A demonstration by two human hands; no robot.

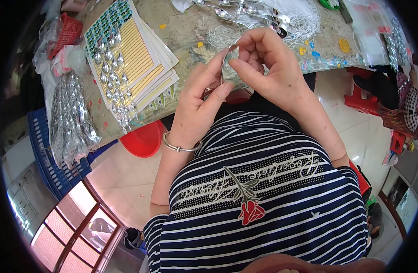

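Note:
Above the table's near edge, both my hands are raised close together at a small, thin, shiny silvery piece point(224, 68). My left hand point(195, 98), with a silver bangle at its wrist, pinches its lower part between thumb and fingers. At the top of the piece, the bent fingers and thumb of my right hand point(272, 63) close on it. Its exact kind is hard to make out, being partly hidden by the fingers. Beyond the hands lie a tangle of white thread point(304, 18) and several silver teardrop-shaped ornaments point(225, 11).
Left on the worn table point(181, 32) are stacked printed sheets point(143, 45) with strands of silver gems point(113, 77) on top. Wrapped silver twisted strands point(70, 118) hang over the left edge by a red basket point(69, 32). A red basin point(143, 140) stands below; another person point(409, 100) sits at right.

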